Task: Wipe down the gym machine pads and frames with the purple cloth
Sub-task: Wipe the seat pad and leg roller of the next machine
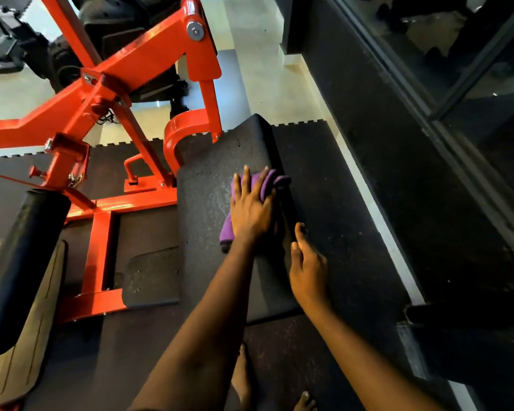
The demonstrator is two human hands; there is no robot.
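— Rubber matting (pixel 324 179) covers this gym floor. How far along is the wipe-down?
— Partway at best, I'd judge. Nothing touches the orange-red machine frame (pixel 149 54) or the black roller pad (pixel 21 262), and I can't tell if they're clean.
— And the sloped black plate (pixel 202 203)?
— Underway. The left hand (pixel 251 209) presses the purple cloth (pixel 267 182) flat near its upper right edge, fingers straight and spread. The right hand (pixel 307 271) is at the plate's right edge, fingers loosely apart, holding nothing.

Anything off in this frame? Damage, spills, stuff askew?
Nothing stands out. The left hand presses the purple cloth on the black plate, the right hand lies at its edge, and the orange frame looks intact; no spills.
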